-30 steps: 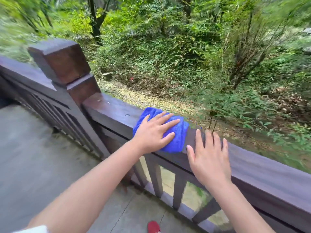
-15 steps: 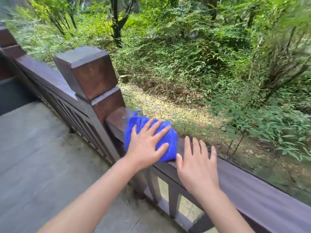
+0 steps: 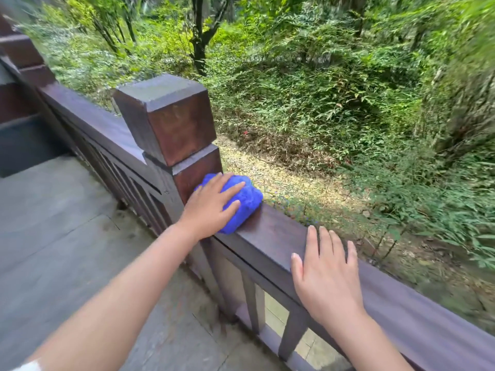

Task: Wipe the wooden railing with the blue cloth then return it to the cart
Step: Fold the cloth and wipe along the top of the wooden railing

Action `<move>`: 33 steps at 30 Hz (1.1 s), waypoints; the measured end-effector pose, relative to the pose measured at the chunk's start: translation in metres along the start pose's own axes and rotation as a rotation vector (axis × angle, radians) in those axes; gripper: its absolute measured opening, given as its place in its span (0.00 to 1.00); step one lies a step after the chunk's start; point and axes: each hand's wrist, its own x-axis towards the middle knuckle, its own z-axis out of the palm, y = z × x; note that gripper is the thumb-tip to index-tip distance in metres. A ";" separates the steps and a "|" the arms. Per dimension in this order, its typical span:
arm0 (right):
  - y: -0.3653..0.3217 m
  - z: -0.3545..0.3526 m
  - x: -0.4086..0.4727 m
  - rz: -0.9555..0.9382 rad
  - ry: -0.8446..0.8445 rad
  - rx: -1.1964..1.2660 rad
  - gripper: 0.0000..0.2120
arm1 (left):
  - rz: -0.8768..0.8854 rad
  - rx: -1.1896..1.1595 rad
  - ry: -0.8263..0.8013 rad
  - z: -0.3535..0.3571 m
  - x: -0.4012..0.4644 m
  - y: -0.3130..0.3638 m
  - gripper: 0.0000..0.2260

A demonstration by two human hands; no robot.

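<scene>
A bunched blue cloth lies on top of the dark wooden railing, pushed up against the square post. My left hand presses flat on the cloth, fingers spread over it. My right hand rests flat on the rail top further right, fingers apart and holding nothing. No cart is in view.
The railing runs on past the post to the far left, with vertical balusters below the rail. Grey stone paving lies on my side. Beyond the rail the ground drops to a gravel path and dense green bushes.
My left hand has slid the blue cloth leftward along the rail until it meets the post. The gap between my two hands has widened, and the view has shifted left.
</scene>
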 end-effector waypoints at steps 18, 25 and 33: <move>-0.001 -0.033 0.045 -0.453 -0.068 0.337 0.30 | 0.015 -0.362 -0.071 -0.012 -0.063 0.066 0.36; -0.014 -0.023 0.055 -0.500 -0.269 0.253 0.31 | 0.133 -0.197 -0.030 -0.006 -0.069 0.049 0.31; -0.024 -0.018 0.034 -0.452 0.020 0.184 0.14 | 0.086 -0.162 0.160 -0.004 -0.091 0.053 0.22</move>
